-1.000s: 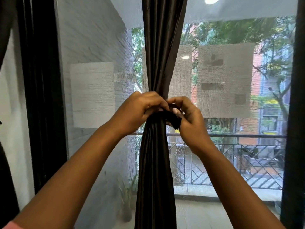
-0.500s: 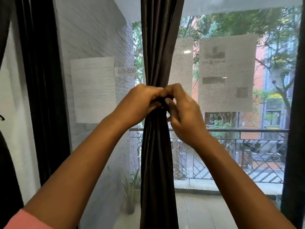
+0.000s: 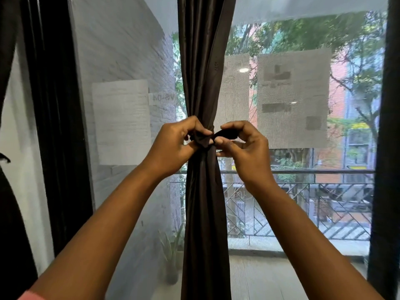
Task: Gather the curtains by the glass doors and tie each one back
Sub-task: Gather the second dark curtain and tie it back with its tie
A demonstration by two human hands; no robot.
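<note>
Pulling apart, our left hand (image 3: 173,146) and right hand (image 3: 246,146) now pinch the tie (image 3: 225,134) ends, tightening the knot on the curtain (image 3: 203,213).

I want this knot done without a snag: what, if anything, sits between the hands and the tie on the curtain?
Nothing visible does. The left hand pinches one end of the tie against the gathered curtain, and the right hand holds the other end. The papers hang on the glass behind.

Paper sheets (image 3: 121,122) on the glass — balcony railing (image 3: 303,172), potted plant (image 3: 171,256) outside.
</note>
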